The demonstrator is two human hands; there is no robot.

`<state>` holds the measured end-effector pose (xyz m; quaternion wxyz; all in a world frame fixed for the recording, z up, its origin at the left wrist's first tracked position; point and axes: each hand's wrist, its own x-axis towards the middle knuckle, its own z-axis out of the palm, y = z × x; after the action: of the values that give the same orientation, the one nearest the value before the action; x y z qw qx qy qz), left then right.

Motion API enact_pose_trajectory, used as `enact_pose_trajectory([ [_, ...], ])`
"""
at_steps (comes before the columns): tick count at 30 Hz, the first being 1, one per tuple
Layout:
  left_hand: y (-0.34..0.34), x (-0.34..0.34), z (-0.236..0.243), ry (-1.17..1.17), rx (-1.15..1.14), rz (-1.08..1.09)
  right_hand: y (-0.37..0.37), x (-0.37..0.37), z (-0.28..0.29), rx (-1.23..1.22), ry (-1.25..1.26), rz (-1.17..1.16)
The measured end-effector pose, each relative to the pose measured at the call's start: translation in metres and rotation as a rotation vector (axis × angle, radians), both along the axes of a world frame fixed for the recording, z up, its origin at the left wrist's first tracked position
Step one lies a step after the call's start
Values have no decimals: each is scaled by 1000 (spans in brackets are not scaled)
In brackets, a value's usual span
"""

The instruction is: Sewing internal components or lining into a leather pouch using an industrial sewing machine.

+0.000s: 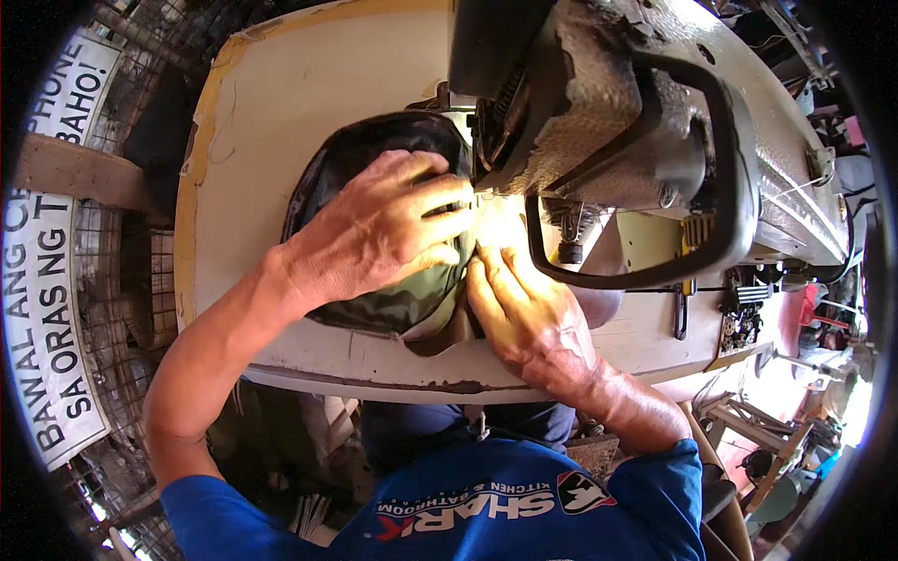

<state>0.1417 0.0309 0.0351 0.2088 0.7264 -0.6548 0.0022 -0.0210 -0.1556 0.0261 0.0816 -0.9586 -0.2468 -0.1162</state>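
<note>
A dark green, glossy fabric piece (365, 313) with a black rim lies on the pale machine table (262, 75), left of the sewing machine's needle area, which is brightly lit and partly washed out. My left hand (379, 220) is on top of the fabric with curled fingers, gripping it along its right side. My right hand (528, 323) is lower and to the right, fingers pressed together on the fabric's right edge beside the lit area. Part of the fabric is hidden under both hands.
The dark sewing machine head (599, 112) overhangs the right half, with a black-framed guard (739, 196) below it. Small tools and parts (748, 309) sit at the table's right. A wire mesh wall (140, 271) with white signs and a wooden bar (84, 164) runs along the left.
</note>
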Motion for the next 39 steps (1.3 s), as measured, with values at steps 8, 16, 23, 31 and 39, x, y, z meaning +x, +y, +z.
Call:
enact_pose_trajectory([
  [8,10,-14,18,31,51,57,-3,-11,3,169,-25,-54],
  [16,37,-33,58,117,519,-73,-2,-28,3,183,-92,15],
  [23,30,-35,43,-184,415,-117,-1,-31,-4,247,-80,20],
  [31,9,-24,68,124,507,-126,-1,-32,-5,251,-93,23],
  [39,-3,-39,76,112,398,-55,-1,-30,-4,251,-111,30],
])
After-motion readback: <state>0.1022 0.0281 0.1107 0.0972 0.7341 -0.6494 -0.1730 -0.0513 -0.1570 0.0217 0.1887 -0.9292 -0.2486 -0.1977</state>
